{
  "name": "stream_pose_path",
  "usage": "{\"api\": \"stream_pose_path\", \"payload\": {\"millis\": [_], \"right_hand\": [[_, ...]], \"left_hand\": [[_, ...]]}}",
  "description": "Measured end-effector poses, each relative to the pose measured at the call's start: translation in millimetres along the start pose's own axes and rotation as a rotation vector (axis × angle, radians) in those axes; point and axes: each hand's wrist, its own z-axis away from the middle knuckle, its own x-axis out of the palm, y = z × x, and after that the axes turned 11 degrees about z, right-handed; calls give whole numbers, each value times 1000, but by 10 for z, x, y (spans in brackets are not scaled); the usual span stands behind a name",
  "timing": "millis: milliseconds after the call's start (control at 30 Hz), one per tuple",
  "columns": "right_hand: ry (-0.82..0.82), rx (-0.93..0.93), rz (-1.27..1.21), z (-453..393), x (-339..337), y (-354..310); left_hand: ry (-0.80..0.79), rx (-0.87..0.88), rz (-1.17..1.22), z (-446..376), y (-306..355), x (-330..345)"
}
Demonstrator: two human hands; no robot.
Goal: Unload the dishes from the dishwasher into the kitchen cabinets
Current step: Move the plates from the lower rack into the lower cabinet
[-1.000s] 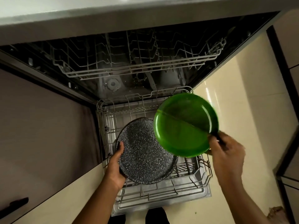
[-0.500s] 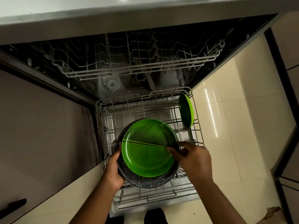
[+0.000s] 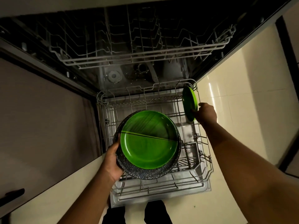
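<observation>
Floor (image 3: 234, 110): glossy cream tiles with thin grout lines, a bright streak of reflected light on them. Cabinet front (image 3: 40, 118): plain matt brown panel, left of the floor strip and bordered by it along its lower edge. Handle (image 3: 12, 197): dark bar at the cabinet front's lower left corner. Counter edge (image 3: 48, 5): pale band above the cabinet front, along the top of the view. Dark frame (image 3: 286, 78): vertical strip at the floor's far right. Trouser legs (image 3: 155, 214): dark, at the floor's bottom centre.
</observation>
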Motion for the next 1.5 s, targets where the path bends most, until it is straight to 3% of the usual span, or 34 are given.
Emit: {"api": "stream_pose_path", "payload": {"millis": [200, 300, 433, 567, 700, 833, 933, 1100, 1267, 1400, 1500], "right_hand": [[94, -46, -88, 52, 147, 90], [283, -48, -69, 301, 39, 153], [529, -35, -374, 905, -509, 397], [398, 48, -948, 1562, -829, 589], [221, 89, -1198, 2062, -758, 436], [-2, 57, -1195, 2301, -534, 131], [-36, 0, -1111, 2380, -404, -65], [98, -97, -799, 2558, -399, -228], [337, -254, -273, 2710, -345, -222], [325, -267, -342, 2898, -261, -245], [135, -188, -587, 3012, -175, -242]], "left_hand": [[18, -19, 11, 9, -3, -98], [28, -5, -5, 36, 22, -118], [51, -4, -25, 99, 38, -63], [82, -28, -65, 157, 44, 24], [83, -28, -102, 198, 37, 133], [29, -24, -94, 271, 32, 235], [24, -14, -81, 318, 42, 208], [25, -62, -48, 497, 60, 52], [31, -33, -20, 714, 85, -71], [16, -22, 6, 926, 119, -180], [7, -23, 12, 1061, 149, -270]]}}
